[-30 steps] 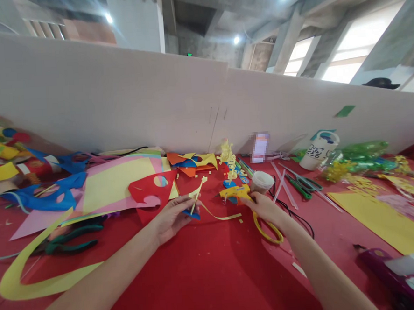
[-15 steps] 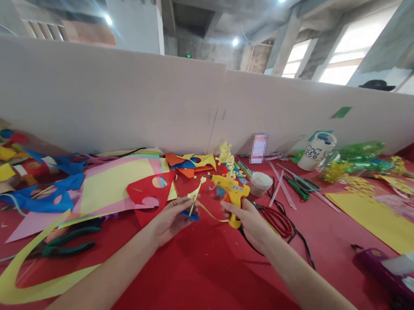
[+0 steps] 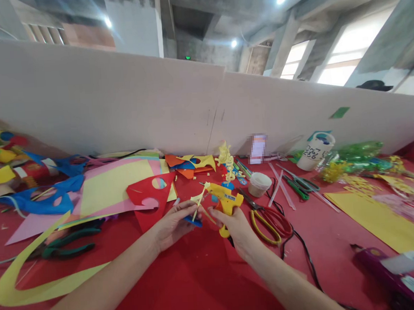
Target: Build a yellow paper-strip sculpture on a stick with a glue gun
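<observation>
My right hand (image 3: 234,226) is closed around a yellow hot glue gun (image 3: 227,198), whose nozzle points left. The nozzle end is close to, perhaps touching, a small pale yellow paper piece (image 3: 198,198). My left hand (image 3: 174,225) pinches this piece, which has a thin stem and a blue base (image 3: 193,221) partly hidden by the fingers. Behind the glue gun stands a similar pale yellow construction (image 3: 229,167) on a blue base. To the left of my left hand lies a red cut-out sheet (image 3: 151,191) with a round hole.
Right of the glue gun are a white tub (image 3: 259,185), scissors with red and yellow handles (image 3: 266,233), a black cable and clear sticks. Farther right lie a purple glue gun (image 3: 385,270) and yellow sheets (image 3: 379,214). Green-handled pliers (image 3: 70,243) and stacked paper (image 3: 114,184) are at left.
My right hand with the glue gun has moved left, bringing the nozzle against or very near the yellow piece. The scissors' handles have come into fuller view. My left hand has barely shifted.
</observation>
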`<state>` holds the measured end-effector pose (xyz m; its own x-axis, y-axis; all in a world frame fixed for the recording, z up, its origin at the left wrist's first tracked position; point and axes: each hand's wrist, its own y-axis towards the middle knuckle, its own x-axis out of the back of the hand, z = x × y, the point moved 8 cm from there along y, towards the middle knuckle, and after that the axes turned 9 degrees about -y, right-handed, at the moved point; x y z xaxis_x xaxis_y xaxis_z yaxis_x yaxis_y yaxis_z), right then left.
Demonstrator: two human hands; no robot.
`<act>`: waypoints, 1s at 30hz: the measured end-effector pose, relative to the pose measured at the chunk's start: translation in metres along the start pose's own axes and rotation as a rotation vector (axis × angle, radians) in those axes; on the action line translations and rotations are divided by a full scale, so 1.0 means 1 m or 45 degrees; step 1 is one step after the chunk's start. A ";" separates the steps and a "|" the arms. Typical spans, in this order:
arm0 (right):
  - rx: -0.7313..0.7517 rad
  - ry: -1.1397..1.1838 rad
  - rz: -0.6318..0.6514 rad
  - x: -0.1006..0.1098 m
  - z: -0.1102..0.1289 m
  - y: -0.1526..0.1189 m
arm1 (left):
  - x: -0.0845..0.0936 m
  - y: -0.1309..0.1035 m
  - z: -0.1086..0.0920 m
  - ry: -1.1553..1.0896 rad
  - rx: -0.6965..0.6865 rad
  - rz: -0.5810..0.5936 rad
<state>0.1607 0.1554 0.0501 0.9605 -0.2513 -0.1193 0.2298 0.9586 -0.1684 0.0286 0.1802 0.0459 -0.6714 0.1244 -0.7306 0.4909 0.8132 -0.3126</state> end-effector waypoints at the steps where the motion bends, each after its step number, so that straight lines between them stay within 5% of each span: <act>1: 0.000 0.024 0.004 0.000 0.000 0.000 | 0.000 0.000 0.000 0.004 0.003 0.004; 12: 0.011 -0.018 0.167 -0.013 -0.003 -0.003 | -0.008 -0.002 0.004 0.003 0.044 0.095; 30: 0.044 -0.282 0.173 0.008 0.018 0.009 | -0.005 -0.003 0.000 -0.014 0.007 0.010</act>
<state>0.1731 0.1640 0.0655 0.9929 -0.0881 0.0793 0.0980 0.9865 -0.1313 0.0308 0.1773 0.0507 -0.6615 0.1243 -0.7396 0.4990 0.8091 -0.3104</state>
